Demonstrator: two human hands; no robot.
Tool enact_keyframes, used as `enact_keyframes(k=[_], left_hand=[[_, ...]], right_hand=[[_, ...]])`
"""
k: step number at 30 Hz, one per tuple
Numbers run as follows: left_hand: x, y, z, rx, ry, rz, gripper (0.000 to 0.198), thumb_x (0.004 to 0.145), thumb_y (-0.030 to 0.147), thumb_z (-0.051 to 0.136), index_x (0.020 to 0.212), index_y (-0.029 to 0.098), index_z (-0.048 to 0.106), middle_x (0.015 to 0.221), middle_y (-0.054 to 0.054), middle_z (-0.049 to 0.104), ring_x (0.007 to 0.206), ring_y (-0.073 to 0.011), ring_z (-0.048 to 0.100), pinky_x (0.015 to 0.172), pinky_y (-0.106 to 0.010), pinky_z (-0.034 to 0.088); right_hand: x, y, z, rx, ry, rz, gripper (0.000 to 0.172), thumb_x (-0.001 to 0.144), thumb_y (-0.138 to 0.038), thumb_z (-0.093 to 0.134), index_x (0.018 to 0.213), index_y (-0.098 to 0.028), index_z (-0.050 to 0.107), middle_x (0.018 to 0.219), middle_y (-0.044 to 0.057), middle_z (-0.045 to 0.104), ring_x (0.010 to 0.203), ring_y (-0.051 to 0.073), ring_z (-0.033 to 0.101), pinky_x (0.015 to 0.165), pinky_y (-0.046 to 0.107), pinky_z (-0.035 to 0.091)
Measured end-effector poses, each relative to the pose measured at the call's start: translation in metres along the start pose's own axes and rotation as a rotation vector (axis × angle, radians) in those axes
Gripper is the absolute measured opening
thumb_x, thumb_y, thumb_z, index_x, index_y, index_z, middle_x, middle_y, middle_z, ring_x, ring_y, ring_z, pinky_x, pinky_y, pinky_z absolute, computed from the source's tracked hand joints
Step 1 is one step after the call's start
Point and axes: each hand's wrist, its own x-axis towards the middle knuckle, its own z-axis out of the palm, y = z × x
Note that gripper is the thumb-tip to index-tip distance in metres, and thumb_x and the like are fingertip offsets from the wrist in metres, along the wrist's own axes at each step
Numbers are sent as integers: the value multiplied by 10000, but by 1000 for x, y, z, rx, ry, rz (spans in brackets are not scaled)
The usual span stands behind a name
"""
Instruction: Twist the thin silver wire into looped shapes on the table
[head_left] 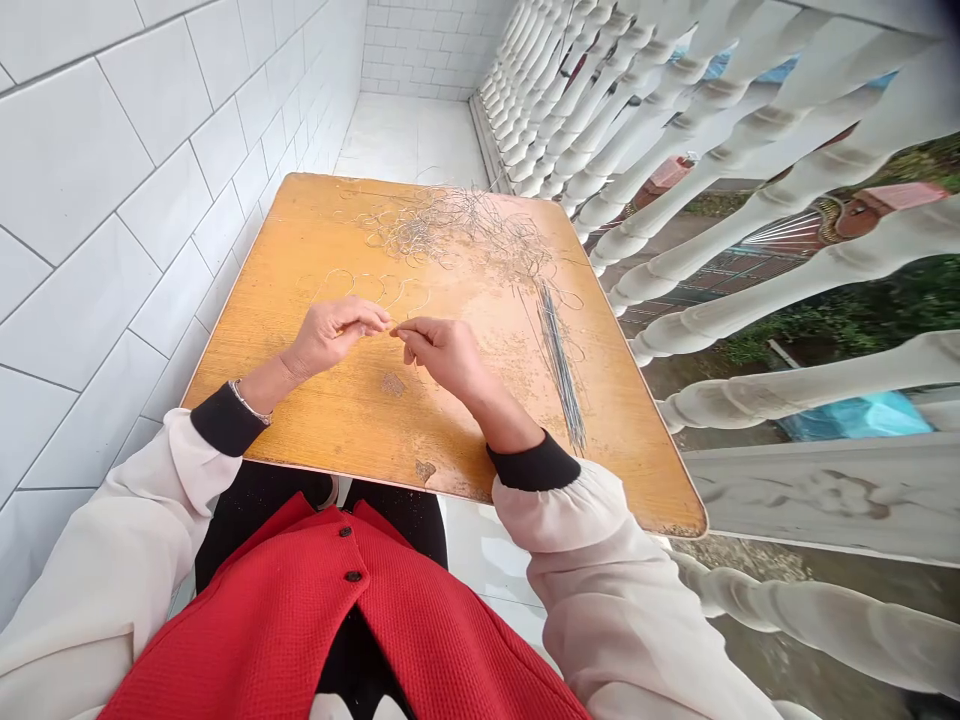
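My left hand [336,332] and my right hand [444,352] meet over the middle of the wooden table [322,410], fingertips almost touching. Both are closed in a pinch on what looks like a thin wire, whose held part is mostly hidden by the fingers. Just beyond the fingers, thin pale wire loops [341,271] curve over the tabletop; whether they join the held piece I cannot tell. Right of my right hand lies a bundle of straight grey wires [561,370].
A tangled heap of bent wires [420,232] spreads across the table's far side, some ends sticking up. White tiled wall [150,200] runs along the left. White balusters [720,285] line the right side, close to the table edge.
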Motion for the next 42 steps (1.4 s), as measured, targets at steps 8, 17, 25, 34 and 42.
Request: enact_keyframes(k=[8,17,25,34,42], left_hand=[[8,14,-3,-171,178,-430,165,899,272,642,1009,160,694,948,-54,750,699,-103,703,570,-194,534],[24,10,13,-25,232,-496,118,819,52,648,732,132,646,565,35,605,494,-55,562,509,-171,475],[20,2,16,-106,313,-439,118,836,110,685,748,147,617,622,33,625,516,-46,574,508,-154,480],[12,6,14,-86,213,-427,112,815,88,681,738,151,629,621,23,626,516,-53,565,488,-161,470],[11,4,20,-61,213,-406,108,809,80,680,745,152,632,587,34,607,488,-49,553,479,-153,467]], right_hand=[[-5,5,2,-523,347,-137,338,962,-250,399,835,-174,702,721,95,710,658,184,609,640,294,413],[-8,-3,14,-52,255,50,234,917,-294,495,925,-170,693,622,12,664,559,136,590,588,262,440],[-7,-7,18,228,223,153,267,869,-386,566,960,-166,686,649,6,668,498,105,543,519,249,437],[-6,-4,12,54,226,40,370,960,-472,470,916,-183,695,618,8,620,537,136,573,570,269,439],[-7,-9,10,-152,341,-5,373,1009,-419,403,909,-197,685,644,25,643,617,167,609,648,280,435]])
